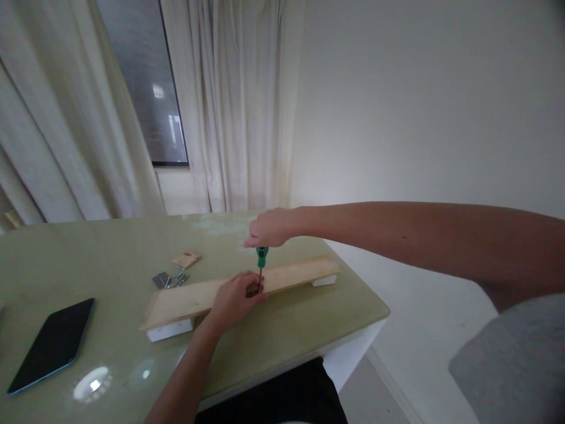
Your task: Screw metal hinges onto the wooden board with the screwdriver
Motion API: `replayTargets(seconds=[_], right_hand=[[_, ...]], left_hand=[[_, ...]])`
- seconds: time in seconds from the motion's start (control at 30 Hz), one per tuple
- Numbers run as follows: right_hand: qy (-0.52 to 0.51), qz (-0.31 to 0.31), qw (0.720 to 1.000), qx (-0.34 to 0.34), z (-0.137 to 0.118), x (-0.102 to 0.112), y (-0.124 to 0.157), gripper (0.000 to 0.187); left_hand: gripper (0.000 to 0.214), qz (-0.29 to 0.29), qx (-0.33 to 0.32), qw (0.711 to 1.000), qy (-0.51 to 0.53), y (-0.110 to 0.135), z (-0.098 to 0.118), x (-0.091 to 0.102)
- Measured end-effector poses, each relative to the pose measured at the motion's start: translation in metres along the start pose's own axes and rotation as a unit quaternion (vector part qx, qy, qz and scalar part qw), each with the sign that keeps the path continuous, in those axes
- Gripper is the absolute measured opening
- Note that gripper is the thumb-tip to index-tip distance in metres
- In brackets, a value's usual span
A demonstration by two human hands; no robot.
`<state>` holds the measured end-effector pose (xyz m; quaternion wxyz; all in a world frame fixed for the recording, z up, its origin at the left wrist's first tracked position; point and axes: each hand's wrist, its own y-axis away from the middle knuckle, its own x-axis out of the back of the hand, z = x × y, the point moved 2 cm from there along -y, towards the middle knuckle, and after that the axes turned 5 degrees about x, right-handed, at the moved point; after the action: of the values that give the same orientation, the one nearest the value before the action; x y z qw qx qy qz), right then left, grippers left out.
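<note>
On the right half of the table, a long, flat, pale wooden board lies across, raised on white-faced blocks near its ends: left block, right block. Board is a thin rectangle, light grain, straight edges. Screwdriver stands near-vertical at mid-board: green handle with dark patches, slim metal shaft, tip down at the near edge. Right hand is closed around the top of the handle, arm coming in from the right. Left hand is at mid-board, fingers curled around the shaft tip and a small brown piece; can't tell if they grip that piece or just steady the board. Fingers hide most of the brown piece and the contact point.

Tabletop is glossy, greenish, with lamp glare at lower left. Behind the board's left half: loose metal hardware, small flat wooden piece just beyond it. Black slab-shaped tablet lies at far left, apart from the board. Pleated cream curtains and plain white wall behind.
</note>
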<state>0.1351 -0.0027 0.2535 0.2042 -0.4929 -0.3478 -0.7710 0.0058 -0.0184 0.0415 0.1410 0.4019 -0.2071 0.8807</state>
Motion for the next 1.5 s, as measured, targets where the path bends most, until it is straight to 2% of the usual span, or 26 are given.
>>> replayTargets(seconds=[0.07, 0.17, 0.2, 0.23, 0.27, 0.3, 0.37, 0.43, 0.5, 0.57, 0.63, 0.67, 0.7, 0.77, 0.83, 0.9, 0.97, 1.03, 1.07, 1.13, 1.2, 1.27, 1.33, 1.4, 1.47, 1.5], right_hand=[[-0.017, -0.009, 1.000, 0.012, -0.001, 0.002, 0.001, 0.049], [-0.035, -0.007, 0.994, 0.106, -0.003, 0.006, 0.003, 0.053], [-0.022, 0.003, 0.991, 0.130, -0.005, 0.007, 0.004, 0.050], [0.000, 0.015, 0.991, 0.134, -0.007, 0.007, 0.004, 0.040], [0.026, 0.029, 0.993, 0.114, -0.009, 0.006, 0.004, 0.028], [0.049, 0.040, 0.995, 0.078, -0.011, 0.005, 0.005, 0.029], [0.062, 0.048, 0.997, 0.009, -0.013, 0.003, 0.006, 0.050], [0.040, 0.044, 0.998, 0.000, -0.012, 0.002, 0.009, 0.053], [0.014, 0.032, 0.998, 0.058, -0.008, 0.004, 0.013, 0.044], [0.006, 0.029, 0.989, 0.143, -0.005, 0.006, 0.017, 0.044], [0.019, 0.041, 0.984, 0.173, -0.004, 0.005, 0.019, 0.033], [0.030, 0.054, 0.987, 0.150, -0.004, 0.004, 0.019, 0.024], [0.041, 0.069, 0.990, 0.114, -0.006, 0.001, 0.018, 0.026], [0.052, 0.090, 0.994, 0.035, -0.009, -0.005, 0.015, 0.048], [0.038, 0.087, 0.995, -0.009, -0.009, -0.008, 0.013, 0.054], [0.009, 0.058, 0.998, 0.002, -0.006, -0.007, 0.013, 0.046], [-0.017, 0.042, 0.997, 0.068, -0.001, -0.002, 0.015, 0.046], [-0.030, 0.056, 0.988, 0.144, 0.002, 0.002, 0.017, 0.045], [-0.029, 0.069, 0.985, 0.154, 0.002, 0.003, 0.017, 0.037], [-0.012, 0.095, 0.990, 0.104, 0.000, 0.000, 0.015, 0.021], [0.012, 0.115, 0.993, 0.021, -0.004, -0.005, 0.012, 0.041], [0.018, 0.116, 0.993, -0.022, -0.007, -0.009, 0.010, 0.056], [0.012, 0.088, 0.996, -0.008, -0.006, -0.009, 0.011, 0.050], [0.010, 0.055, 0.998, 0.036, -0.002, -0.004, 0.014, 0.051], [0.012, 0.047, 0.996, 0.078, 0.001, 0.003, 0.018, 0.055], [0.012, 0.052, 0.994, 0.091, 0.002, 0.005, 0.019, 0.050]], left_hand=[[0.009, 0.002, -0.005, 1.000, -0.010, 0.000, 0.001, -0.001], [0.016, 0.003, -0.008, 1.000, -0.019, -0.001, -0.002, -0.001], [0.016, 0.005, -0.006, 1.000, -0.021, -0.001, -0.003, -0.001], [0.016, 0.008, -0.002, 1.000, -0.024, -0.001, -0.003, -0.001], [0.015, 0.009, 0.003, 1.000, -0.029, -0.001, -0.003, -0.001], [0.014, 0.010, 0.007, 0.999, -0.034, -0.001, -0.002, -0.001], [0.011, 0.008, 0.007, 0.999, -0.037, -0.001, 0.000, 0.000], [0.011, 0.007, 0.004, 0.999, -0.033, 0.000, 0.001, 0.000], [0.012, 0.008, 0.001, 0.999, -0.031, 0.000, 0.002, 0.000], [0.012, 0.007, 0.000, 1.000, -0.030, 0.000, 0.002, 0.000], [0.010, 0.008, 0.003, 1.000, -0.026, 0.001, 0.002, 0.001], [0.009, 0.010, 0.008, 1.000, -0.023, 0.000, 0.002, 0.001], [0.009, 0.011, 0.014, 1.000, -0.020, 0.000, 0.002, 0.001], [0.010, 0.010, 0.023, 1.000, -0.016, 0.000, 0.001, 0.001], [0.011, 0.007, 0.026, 1.000, -0.015, -0.001, 0.000, -0.001], [0.010, 0.007, 0.027, 0.999, -0.015, -0.001, -0.001, -0.002], [0.010, 0.006, 0.032, 0.999, -0.017, -0.001, -0.002, -0.002], [0.012, 0.004, 0.034, 0.999, -0.018, -0.001, -0.001, -0.002], [0.013, 0.004, 0.034, 0.999, -0.018, 0.000, 0.000, -0.001], [0.012, 0.004, 0.032, 0.999, -0.015, 0.000, 0.001, 0.001], [0.010, 0.003, 0.025, 1.000, -0.011, -0.001, 0.001, 0.001], [0.010, 0.003, 0.017, 1.000, -0.009, -0.001, 0.001, 0.001], [0.010, 0.004, 0.015, 1.000, -0.012, -0.002, -0.001, 0.000], [0.011, 0.003, 0.018, 1.000, -0.019, -0.002, -0.002, -0.001], [0.012, 0.001, 0.019, 1.000, -0.020, -0.002, -0.002, -0.001], [0.011, 0.001, 0.018, 1.000, -0.017, -0.002, -0.002, 0.000]])
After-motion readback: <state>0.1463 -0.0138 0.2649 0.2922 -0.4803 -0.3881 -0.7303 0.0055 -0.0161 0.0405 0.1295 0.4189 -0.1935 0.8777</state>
